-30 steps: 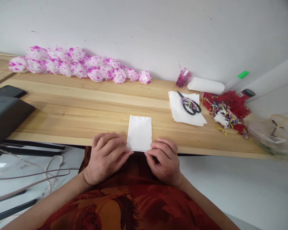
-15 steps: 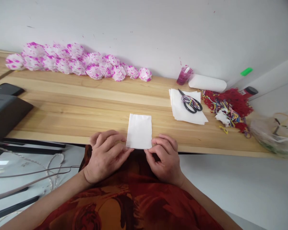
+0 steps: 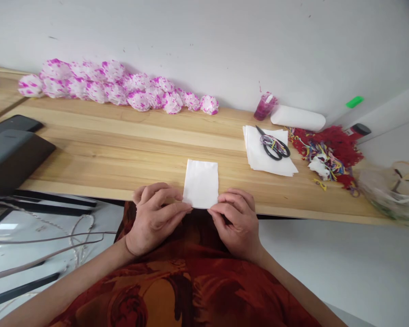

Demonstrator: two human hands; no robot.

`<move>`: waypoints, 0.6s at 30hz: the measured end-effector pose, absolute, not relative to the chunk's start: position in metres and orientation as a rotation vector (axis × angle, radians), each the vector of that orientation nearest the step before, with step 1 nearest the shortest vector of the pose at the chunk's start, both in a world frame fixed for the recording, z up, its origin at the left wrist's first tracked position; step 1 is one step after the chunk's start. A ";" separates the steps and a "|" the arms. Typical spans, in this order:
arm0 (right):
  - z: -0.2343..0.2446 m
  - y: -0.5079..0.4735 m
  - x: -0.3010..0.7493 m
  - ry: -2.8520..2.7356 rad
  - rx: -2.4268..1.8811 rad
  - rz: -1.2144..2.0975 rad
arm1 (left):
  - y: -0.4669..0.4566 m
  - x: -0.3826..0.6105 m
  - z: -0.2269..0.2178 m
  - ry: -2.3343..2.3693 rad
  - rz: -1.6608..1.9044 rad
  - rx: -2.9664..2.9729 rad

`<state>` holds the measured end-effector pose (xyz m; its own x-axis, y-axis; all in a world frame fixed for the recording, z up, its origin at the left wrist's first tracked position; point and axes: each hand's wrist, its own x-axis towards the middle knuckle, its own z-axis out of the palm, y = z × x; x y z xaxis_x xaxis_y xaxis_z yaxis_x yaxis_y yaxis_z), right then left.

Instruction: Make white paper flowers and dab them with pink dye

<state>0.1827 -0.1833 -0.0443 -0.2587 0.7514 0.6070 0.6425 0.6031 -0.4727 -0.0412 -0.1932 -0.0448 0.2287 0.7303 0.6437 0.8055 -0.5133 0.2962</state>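
A small white sheet of tissue paper [image 3: 202, 184] lies flat at the front edge of the wooden table, its near edge lined up with that edge. My left hand [image 3: 158, 215] pinches its near left corner between thumb and fingers. At the near right corner my right hand [image 3: 236, 220] does the same, thumb below and fingers curled above. To the right, black-handled scissors [image 3: 276, 147] and a small bundle of coloured threads rest on a stack of white sheets [image 3: 271, 165].
Pink-and-white paper flowers [image 3: 114, 86] line the wall. A cup with pink liquid [image 3: 264, 108], a white roll [image 3: 298, 118], a heap of coloured threads [image 3: 330, 152] and a clear plastic bag [image 3: 388, 190] stand at right. Dark devices [image 3: 17, 159] lie on the left.
The view has shifted slightly, so everything sits a little further right. Both hands keep their pinch on the sheet's near corners; the paper looks the same.
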 end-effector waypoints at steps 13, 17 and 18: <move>-0.047 -0.184 0.185 -2.010 -1.083 0.181 | -0.192 -0.042 -0.047 -1.478 -1.183 -2.399; -0.049 -0.184 0.184 -1.991 -1.088 0.168 | -0.193 -0.042 -0.047 -1.490 -1.163 -2.390; -0.049 -0.184 0.184 -1.988 -1.091 0.165 | -0.193 -0.042 -0.047 -1.492 -1.157 -2.389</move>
